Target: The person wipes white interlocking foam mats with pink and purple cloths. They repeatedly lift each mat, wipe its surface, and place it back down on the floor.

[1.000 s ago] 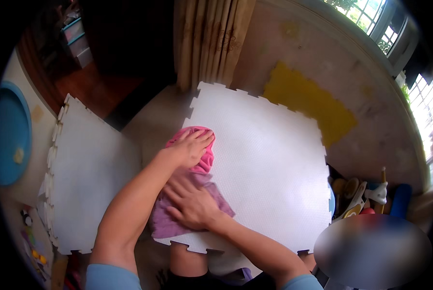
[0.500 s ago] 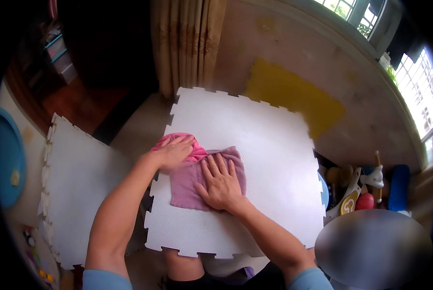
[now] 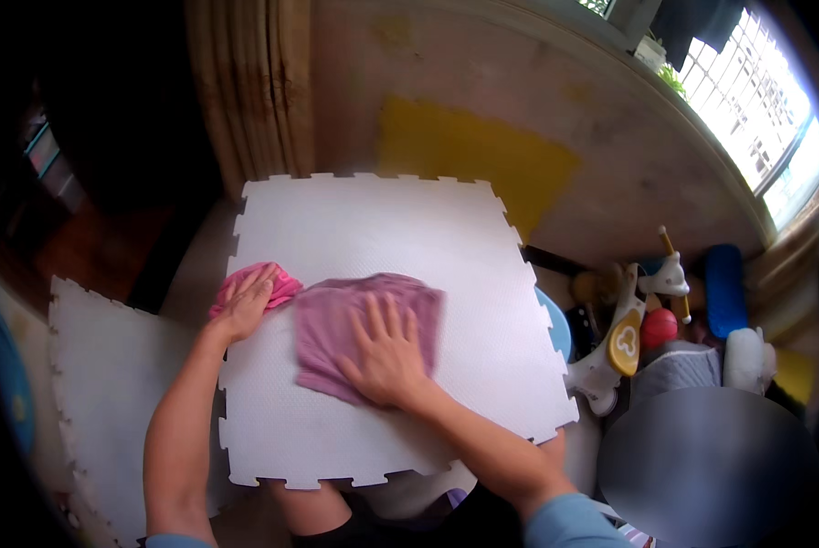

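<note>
A white foam mat tile [image 3: 482,402] with toothed edges lies before me, over my legs. My right hand [image 3: 389,354] presses flat on a mauve cloth [image 3: 322,333], fingers spread; the cloth is rumpled along its far side and a little smeared by motion. At the tile's left edge, my left hand [image 3: 247,306] rests over a bunched bright pink cloth [image 3: 283,285], its fingers stretched out on top. Part of the pink cloth is hidden under that hand and hangs just past the edge. The two cloths lie side by side, nearly touching.
Another white tile [image 3: 121,393] lies lower at the left. On the right are a white and yellow ride-on toy [image 3: 624,338], a red ball [image 3: 659,327] and a blurred dark round shape [image 3: 706,466]. Beyond stand a curtain [image 3: 249,91] and a wall with a yellow patch [image 3: 469,155].
The whole view has shifted, putting the tile farther left in it. My right hand and the mauve cloth have slid right across the tile, away from the pink cloth. My left hand stays on the pink cloth.
</note>
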Motion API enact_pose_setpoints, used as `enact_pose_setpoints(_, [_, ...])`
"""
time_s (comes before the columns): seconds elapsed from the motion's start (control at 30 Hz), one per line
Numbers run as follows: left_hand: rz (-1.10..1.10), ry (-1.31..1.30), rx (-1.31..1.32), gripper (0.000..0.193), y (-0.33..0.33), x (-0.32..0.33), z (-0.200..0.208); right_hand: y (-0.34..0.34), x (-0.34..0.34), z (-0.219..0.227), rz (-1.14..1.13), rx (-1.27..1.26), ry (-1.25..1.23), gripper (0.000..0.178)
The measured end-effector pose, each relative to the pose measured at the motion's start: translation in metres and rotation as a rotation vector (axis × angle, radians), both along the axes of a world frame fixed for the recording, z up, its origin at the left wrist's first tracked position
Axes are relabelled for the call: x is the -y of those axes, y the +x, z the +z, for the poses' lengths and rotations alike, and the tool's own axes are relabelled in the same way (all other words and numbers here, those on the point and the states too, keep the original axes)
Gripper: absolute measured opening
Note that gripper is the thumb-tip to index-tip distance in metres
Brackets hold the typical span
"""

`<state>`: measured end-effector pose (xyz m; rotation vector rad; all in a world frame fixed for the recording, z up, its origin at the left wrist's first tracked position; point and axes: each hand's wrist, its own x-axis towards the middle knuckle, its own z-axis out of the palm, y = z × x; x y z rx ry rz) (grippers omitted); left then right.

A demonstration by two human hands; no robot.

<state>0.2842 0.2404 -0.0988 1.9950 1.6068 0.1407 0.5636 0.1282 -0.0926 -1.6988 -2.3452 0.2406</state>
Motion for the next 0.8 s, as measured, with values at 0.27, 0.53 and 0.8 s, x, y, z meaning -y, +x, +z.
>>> enact_pose_setpoints(0.27, [0.007, 0.341, -0.353, 0.059, 0.039, 0.022, -0.02, -0.029, 0.084, -0.028, 0.264, 0.003, -0.003, 0.071])
enact_pose_setpoints(0.53, [-0.011, 0.345, -0.336, 0.061, 0.033, 0.017, -0.019, 0.136, 0.035, -0.012, -0.321, 0.06, -0.038, 0.08])
enact_pose_setpoints(0.8, [-0.029, 0.463, -0.296, 0.058, 0.036, 0.023, -0.026, 0.233, 0.069, -0.028, -0.393, 0.182, -0.019, 0.086])
